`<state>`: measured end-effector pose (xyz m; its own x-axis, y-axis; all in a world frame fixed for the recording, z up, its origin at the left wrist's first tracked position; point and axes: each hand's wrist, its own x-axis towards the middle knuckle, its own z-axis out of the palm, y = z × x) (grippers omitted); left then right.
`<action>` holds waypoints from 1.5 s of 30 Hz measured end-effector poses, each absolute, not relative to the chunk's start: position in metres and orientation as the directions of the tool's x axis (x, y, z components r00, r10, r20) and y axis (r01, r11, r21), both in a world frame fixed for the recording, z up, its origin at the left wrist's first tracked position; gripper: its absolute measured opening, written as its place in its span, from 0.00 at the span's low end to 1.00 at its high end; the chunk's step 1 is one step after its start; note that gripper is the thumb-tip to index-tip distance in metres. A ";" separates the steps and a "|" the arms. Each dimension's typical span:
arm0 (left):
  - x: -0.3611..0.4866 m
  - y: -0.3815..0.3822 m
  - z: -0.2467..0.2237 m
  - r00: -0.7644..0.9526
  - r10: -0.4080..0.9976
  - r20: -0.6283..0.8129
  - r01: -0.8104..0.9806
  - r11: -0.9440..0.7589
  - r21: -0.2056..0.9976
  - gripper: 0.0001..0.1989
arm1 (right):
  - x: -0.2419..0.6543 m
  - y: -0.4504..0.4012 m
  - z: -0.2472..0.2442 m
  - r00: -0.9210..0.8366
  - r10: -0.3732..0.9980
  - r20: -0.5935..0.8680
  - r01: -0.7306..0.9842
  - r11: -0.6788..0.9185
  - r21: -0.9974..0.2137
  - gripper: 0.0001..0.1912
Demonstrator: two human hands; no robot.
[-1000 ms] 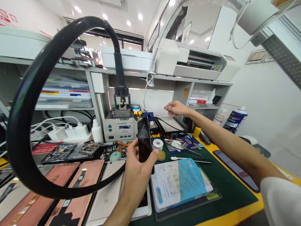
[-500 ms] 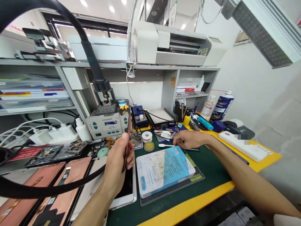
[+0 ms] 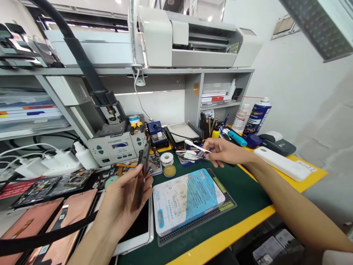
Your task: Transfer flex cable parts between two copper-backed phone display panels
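Note:
My left hand [image 3: 129, 191], above the white-framed tablet [image 3: 146, 232], is closed around a thin dark slab [image 3: 141, 180] that looks like a phone. I see it nearly edge-on, so its faces are mostly hidden. Over the back of the green mat, my right hand [image 3: 224, 151] pinches a white cotton swab [image 3: 193, 144], its tip raised and pointing left. Tweezers [image 3: 197, 156] lie near those fingers; whether the hand also touches them I cannot tell. Between my hands a blue and white box [image 3: 190, 200] rests on a grey mesh pad [image 3: 198, 223].
At the back stand a grey rework station [image 3: 118, 147], a solder spool [image 3: 167, 159] and a small round tin [image 3: 169, 170]. Copper-coloured screen parts [image 3: 62, 221] lie at left. A spray can [image 3: 257, 117] stands at right. A black cable crosses the lower left.
My right hand has lifted the cotton swab off the mat. My left hand has tilted the phone a little. The camera view has shifted slightly.

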<state>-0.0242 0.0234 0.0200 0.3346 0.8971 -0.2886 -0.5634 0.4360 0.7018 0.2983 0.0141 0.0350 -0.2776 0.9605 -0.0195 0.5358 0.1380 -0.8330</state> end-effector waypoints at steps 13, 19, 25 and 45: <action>-0.010 0.016 0.002 0.215 0.966 -0.147 -0.302 0.209 0.930 0.17 | 0.253 -0.011 0.019 -0.542 0.839 0.056 0.420 0.327 -0.847 0.17; -0.010 0.012 0.002 0.228 0.967 -0.118 -0.324 0.190 0.927 0.19 | 0.242 -0.019 0.014 -0.595 0.802 0.060 0.508 0.432 -0.745 0.12; -0.006 0.007 0.006 0.199 0.975 -0.103 -0.351 0.169 0.921 0.20 | 0.243 -0.017 0.013 -0.506 0.853 0.128 0.593 0.452 -0.666 0.16; -0.003 0.008 -0.001 0.272 0.950 -0.155 -0.271 0.230 0.935 0.15 | 0.256 -0.019 0.024 -0.597 0.760 -0.256 0.457 0.061 -0.887 0.14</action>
